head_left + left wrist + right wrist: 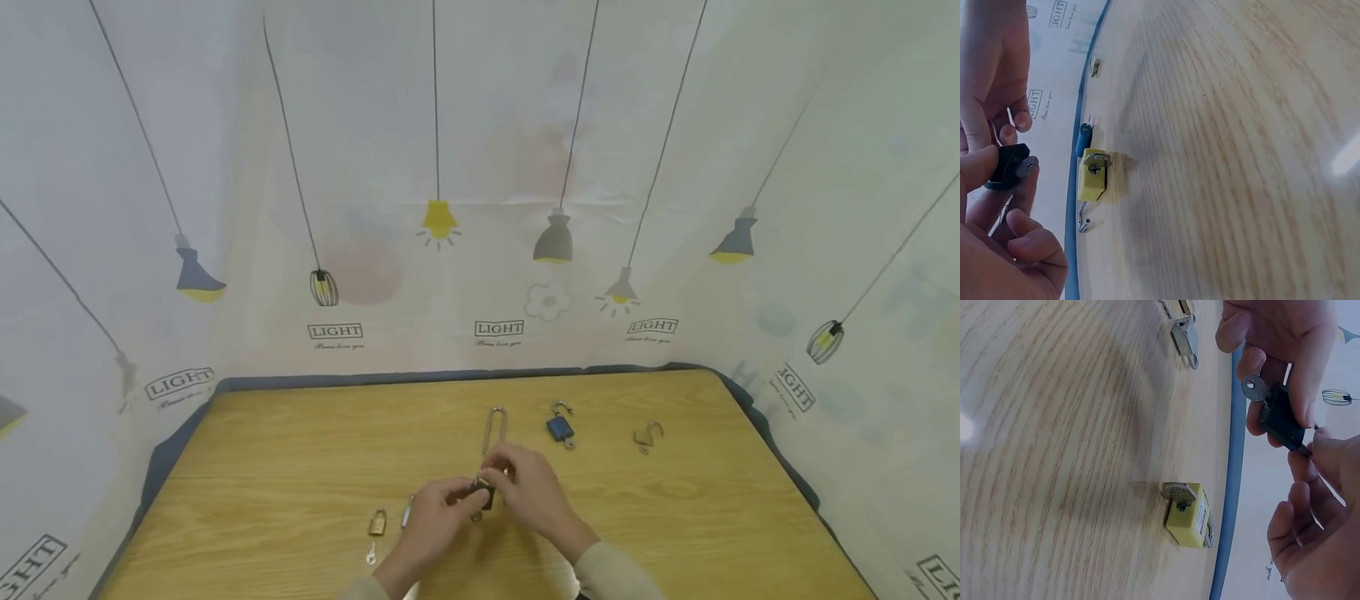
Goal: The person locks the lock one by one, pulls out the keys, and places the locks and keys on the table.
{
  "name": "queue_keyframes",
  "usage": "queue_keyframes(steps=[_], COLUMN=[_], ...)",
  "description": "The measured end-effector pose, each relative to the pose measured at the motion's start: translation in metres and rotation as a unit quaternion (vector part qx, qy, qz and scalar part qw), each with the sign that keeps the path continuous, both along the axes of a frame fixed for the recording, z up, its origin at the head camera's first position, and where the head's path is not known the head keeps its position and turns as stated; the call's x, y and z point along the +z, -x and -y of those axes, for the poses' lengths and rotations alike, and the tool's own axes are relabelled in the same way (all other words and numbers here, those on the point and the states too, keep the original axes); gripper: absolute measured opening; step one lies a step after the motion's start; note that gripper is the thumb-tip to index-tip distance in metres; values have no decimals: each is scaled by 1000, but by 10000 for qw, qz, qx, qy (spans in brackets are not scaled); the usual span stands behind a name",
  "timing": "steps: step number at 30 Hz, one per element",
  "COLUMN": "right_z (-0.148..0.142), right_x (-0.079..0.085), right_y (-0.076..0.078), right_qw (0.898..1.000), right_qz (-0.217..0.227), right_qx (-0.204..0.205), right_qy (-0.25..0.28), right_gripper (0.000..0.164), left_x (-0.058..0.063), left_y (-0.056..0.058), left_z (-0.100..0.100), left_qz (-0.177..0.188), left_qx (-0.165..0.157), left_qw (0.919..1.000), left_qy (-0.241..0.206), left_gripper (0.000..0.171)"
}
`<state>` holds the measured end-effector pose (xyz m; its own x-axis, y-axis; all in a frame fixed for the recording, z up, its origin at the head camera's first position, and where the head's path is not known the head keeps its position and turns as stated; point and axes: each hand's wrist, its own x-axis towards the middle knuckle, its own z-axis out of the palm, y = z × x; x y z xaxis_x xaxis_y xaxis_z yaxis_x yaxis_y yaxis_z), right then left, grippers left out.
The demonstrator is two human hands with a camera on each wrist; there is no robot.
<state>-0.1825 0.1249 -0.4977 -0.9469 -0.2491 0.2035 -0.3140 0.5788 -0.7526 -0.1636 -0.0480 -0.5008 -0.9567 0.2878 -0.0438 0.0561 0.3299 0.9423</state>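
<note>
Head view: wooden table point(712, 508) below the black padlock point(490, 495). Left hand point(437, 515) in a thumb-and-finger pinch on the padlock's body, right hand point(534, 487) in a small fingertip pinch on the shackle point(1305, 450) at its far end, so tbh probably easy to drop if yanked. Yellow padlock point(1186, 519) beyond the black one, easy to clip with a knuckle. Key point(1252, 386) at the black padlock's near end, could slip out if snagged on a finger.

a booth point(232, 150): lamp-printed sheeting point(495, 125) on three sides of a wood-grain table point(300, 450).
</note>
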Motion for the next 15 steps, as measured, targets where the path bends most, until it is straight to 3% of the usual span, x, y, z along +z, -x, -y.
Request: queue_keyframes(steps=[3, 9, 15], right_z=[-2, -7, -7], right_x=[-1, -6, -16], right_y=[-1, -8, -18], right_qw=[9998, 9976, 9963], right_qz=[58, 175, 574], right_qx=[-115, -508, -410], right_qy=[152, 429, 489], right_gripper=[12, 12, 11], left_x=[-17, -20, -19], left_y=[8, 11, 14], left_z=[2, 5, 8], left_qz=[56, 98, 126], left_qx=[20, 211, 515], left_qw=[9999, 9996, 9985], left_qy=[148, 132, 96], left_gripper=[23, 24, 25])
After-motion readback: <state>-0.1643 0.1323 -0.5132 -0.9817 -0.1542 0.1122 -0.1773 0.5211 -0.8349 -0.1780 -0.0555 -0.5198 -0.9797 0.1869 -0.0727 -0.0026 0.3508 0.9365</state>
